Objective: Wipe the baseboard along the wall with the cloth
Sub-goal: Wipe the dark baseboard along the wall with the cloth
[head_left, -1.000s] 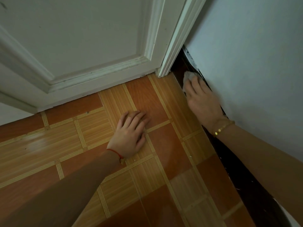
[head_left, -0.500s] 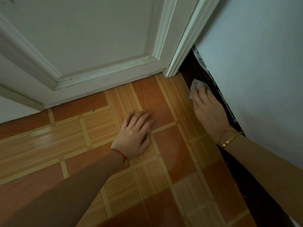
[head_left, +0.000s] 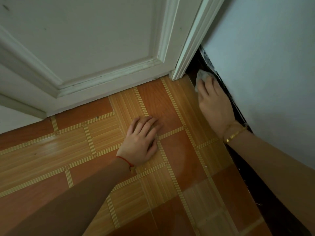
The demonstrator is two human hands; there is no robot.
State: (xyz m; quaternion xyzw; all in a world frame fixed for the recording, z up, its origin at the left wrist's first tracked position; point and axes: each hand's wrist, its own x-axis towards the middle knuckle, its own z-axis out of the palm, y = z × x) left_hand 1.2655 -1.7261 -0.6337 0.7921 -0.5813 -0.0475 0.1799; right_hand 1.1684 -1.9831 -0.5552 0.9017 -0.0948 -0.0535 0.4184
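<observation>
One cloth [head_left: 202, 77] under right hand [head_left: 215, 106] fingertips (flat grip), pressed against baseboard [head_left: 192, 68].

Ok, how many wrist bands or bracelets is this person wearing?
2. A red string bracelet sits on the left wrist, just behind the left hand. A gold bracelet sits on the right wrist, behind the right hand. None seems hidden.

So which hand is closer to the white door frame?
Right. The right hand presses the cloth just beside the door frame; the left hand rests flat on the floor, farther away.
</observation>
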